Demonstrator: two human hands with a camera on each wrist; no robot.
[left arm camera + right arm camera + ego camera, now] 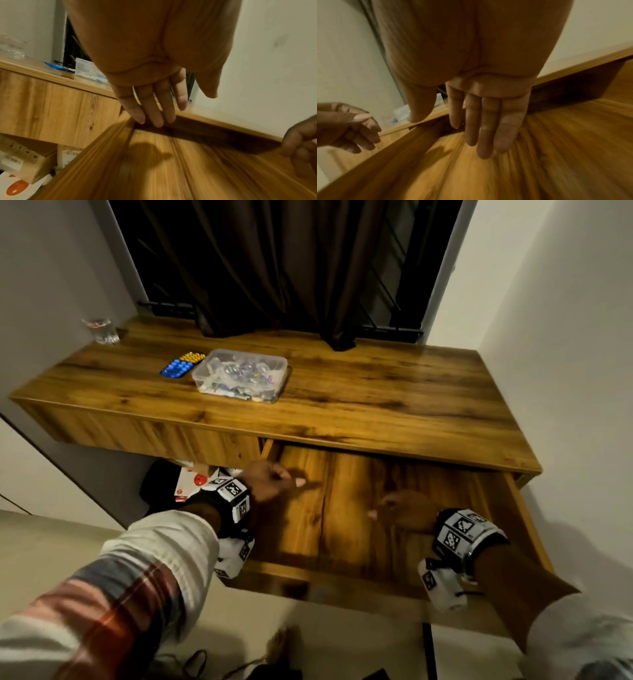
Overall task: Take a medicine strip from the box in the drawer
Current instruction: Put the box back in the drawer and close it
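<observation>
The wooden drawer (346, 585) under the desk is pulled out, and its floor shows only bare wood. My left hand (284, 479) hovers over the drawer's back left corner, its fingers (154, 108) straight and holding nothing. Over the middle of the drawer, my right hand (390, 508) also holds nothing, its fingers (486, 128) extended. A clear plastic box (239, 374) of medicines stands on the desk top. To its left lie a blue medicine strip (176, 368) and a yellow one (193, 357). The left wrist view shows the box (87, 70) and the blue strip (60, 67) at the desk edge.
A drinking glass (101, 331) stands at the desk's back left corner. A dark curtain (274, 268) hangs behind the desk. Cartons and a white pack with a red circle (191, 481) sit under the desk on the left. Walls close in on both sides.
</observation>
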